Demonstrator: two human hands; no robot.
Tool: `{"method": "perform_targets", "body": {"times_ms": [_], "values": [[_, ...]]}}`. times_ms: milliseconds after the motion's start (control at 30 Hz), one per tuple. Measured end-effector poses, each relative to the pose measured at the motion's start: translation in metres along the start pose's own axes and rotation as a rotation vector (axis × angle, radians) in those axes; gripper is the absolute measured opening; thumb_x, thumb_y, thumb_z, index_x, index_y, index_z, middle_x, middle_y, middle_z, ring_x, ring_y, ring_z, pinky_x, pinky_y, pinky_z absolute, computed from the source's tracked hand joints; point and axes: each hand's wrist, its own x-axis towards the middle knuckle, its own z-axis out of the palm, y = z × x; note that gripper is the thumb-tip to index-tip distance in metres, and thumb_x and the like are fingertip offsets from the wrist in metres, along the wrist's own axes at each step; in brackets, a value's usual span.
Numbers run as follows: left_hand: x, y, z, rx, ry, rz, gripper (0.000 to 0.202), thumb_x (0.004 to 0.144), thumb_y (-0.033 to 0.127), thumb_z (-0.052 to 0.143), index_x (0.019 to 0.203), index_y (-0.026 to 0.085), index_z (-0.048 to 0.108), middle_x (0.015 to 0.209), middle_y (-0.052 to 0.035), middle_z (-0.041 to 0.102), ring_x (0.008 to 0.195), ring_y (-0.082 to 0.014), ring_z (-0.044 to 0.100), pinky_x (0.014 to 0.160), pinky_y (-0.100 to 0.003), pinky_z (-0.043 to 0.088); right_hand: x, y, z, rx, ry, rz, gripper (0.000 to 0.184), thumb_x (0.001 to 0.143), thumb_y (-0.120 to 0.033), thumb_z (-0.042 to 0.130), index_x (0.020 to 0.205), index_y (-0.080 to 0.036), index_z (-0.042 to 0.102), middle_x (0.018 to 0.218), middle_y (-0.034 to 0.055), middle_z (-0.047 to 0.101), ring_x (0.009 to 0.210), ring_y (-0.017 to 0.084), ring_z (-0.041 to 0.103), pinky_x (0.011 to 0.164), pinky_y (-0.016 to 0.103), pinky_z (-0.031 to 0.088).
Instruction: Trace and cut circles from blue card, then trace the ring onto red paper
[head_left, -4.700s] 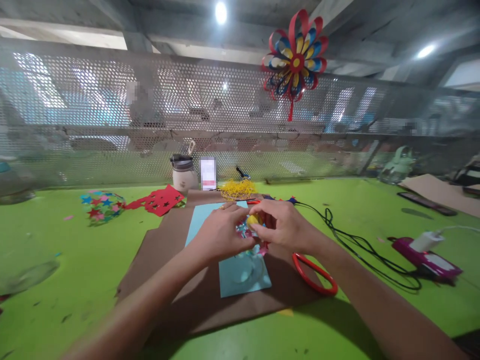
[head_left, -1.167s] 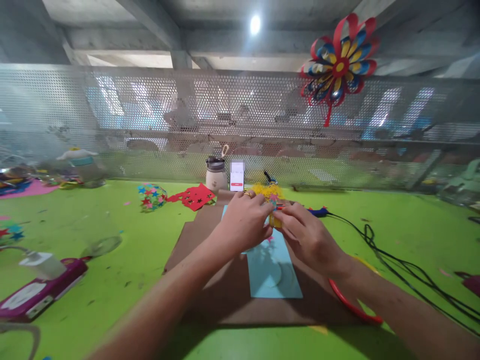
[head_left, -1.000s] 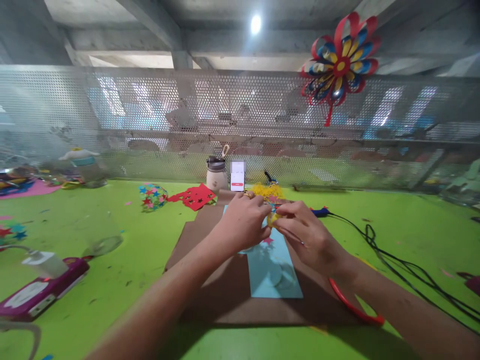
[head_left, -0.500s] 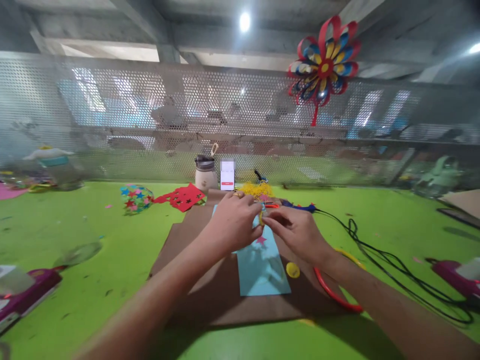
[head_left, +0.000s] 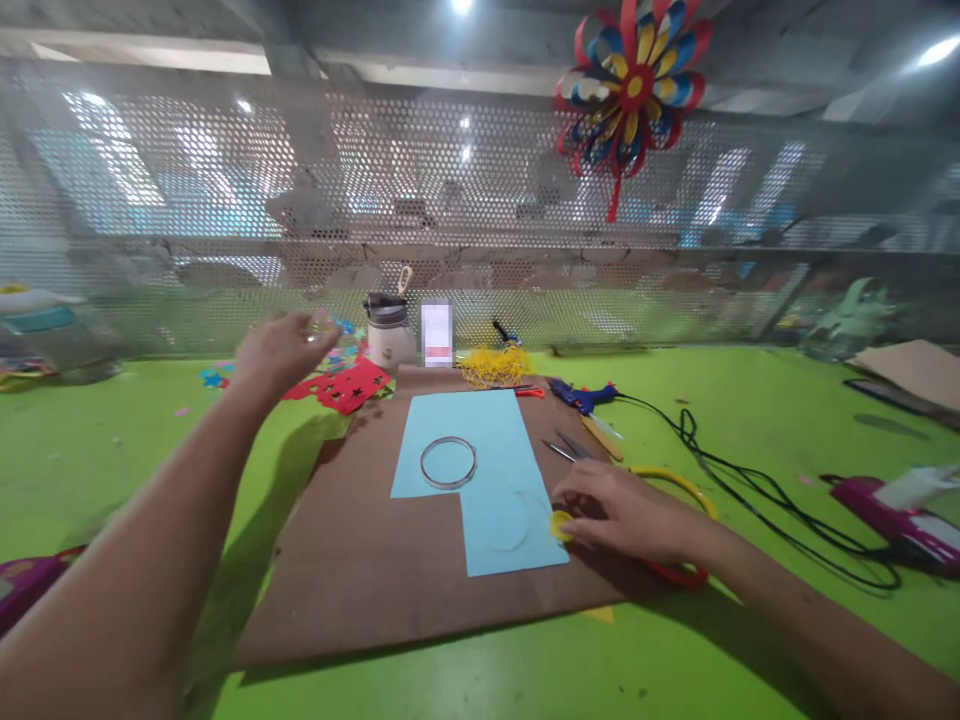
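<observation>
My left hand (head_left: 281, 350) is stretched out to the far left above the red star-cut paper (head_left: 346, 386). Its fingers are curled round a small clear object with coloured stars (head_left: 326, 325), which is blurred. My right hand (head_left: 626, 510) rests low on the brown cardboard (head_left: 352, 570), and its fingertips pinch a small yellow disc (head_left: 560, 525) at the right edge of the light blue paper (head_left: 487, 500). A clear ring (head_left: 448, 462) lies on that paper. Part of a red ring (head_left: 679, 576) shows under my right wrist.
A yellow ring (head_left: 679, 482), scissors (head_left: 571, 445), a blue glue gun (head_left: 577, 396) and its black cable (head_left: 750, 495) lie to the right. A jar (head_left: 388, 335) and yellow shreds (head_left: 491, 366) stand by the mesh screen (head_left: 187, 220). A purple device (head_left: 892, 515) sits far right. A paper pinwheel (head_left: 630, 85) hangs above.
My hands have parted. The left hand swung out to the far left with the clear starred object. The right hand dropped to the yellow disc lying on the cardboard. The clear ring now lies uncovered.
</observation>
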Motion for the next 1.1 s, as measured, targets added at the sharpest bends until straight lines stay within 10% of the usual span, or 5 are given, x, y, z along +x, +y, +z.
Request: {"method": "perform_targets", "body": {"times_ms": [267,467,600,700,1100], "values": [[-0.005,-0.045,0.047,-0.102,0.04,-0.159,0.042,0.09,0.05,0.047,0.116,0.02,0.059,0.113,-0.0133,0.064,0.12,-0.0412,0.056,0.091,-0.069,0.046,-0.007,0.0,0.009,-0.068,-0.111,-0.012,0.02,0.087,-0.02,0.063,0.106,-0.023,0.065,0.104,0.0046,0.061,0.095,0.021,0.061,0.08,0.033,0.047],[-0.02,0.045,0.024,-0.302,-0.146,0.071,0.046,0.093,0.048,0.035,0.111,0.018,0.065,0.106,-0.0044,0.067,0.109,-0.0283,0.062,0.099,-0.05,0.045,-0.002,0.0,0.008,0.041,-0.094,0.083,0.012,0.088,-0.027,0.061,0.098,-0.02,0.064,0.094,0.0036,0.065,0.084,0.019,0.058,0.074,0.03,0.044],[-0.072,0.129,0.01,-0.481,-0.443,0.333,0.035,0.09,0.047,0.054,0.111,0.025,0.07,0.095,-0.0011,0.074,0.081,-0.0186,0.067,0.076,-0.031,0.054,-0.005,-0.001,0.0,0.128,-0.043,0.138,0.016,0.087,-0.023,0.061,0.102,-0.02,0.064,0.094,0.0024,0.065,0.083,0.018,0.058,0.074,0.03,0.044],[-0.118,0.164,0.006,-0.495,-0.671,0.461,0.048,0.084,0.036,0.067,0.129,0.024,0.062,0.115,-0.0085,0.07,0.1,-0.0257,0.066,0.085,-0.037,0.053,-0.007,0.004,-0.003,0.082,-0.012,0.104,0.016,0.085,-0.017,0.059,0.1,-0.02,0.062,0.1,0.0032,0.062,0.087,0.018,0.057,0.078,0.03,0.043],[-0.169,0.167,0.015,-0.499,-0.692,0.366,0.074,0.085,0.031,0.067,0.15,0.023,0.034,0.133,-0.0128,0.054,0.124,-0.0345,0.049,0.104,-0.051,0.042,0.006,0.0,0.006,-0.141,-0.166,-0.012,0.015,0.083,-0.017,0.064,0.098,-0.018,0.064,0.102,0.0077,0.057,0.097,0.024,0.059,0.08,0.034,0.044]]}}
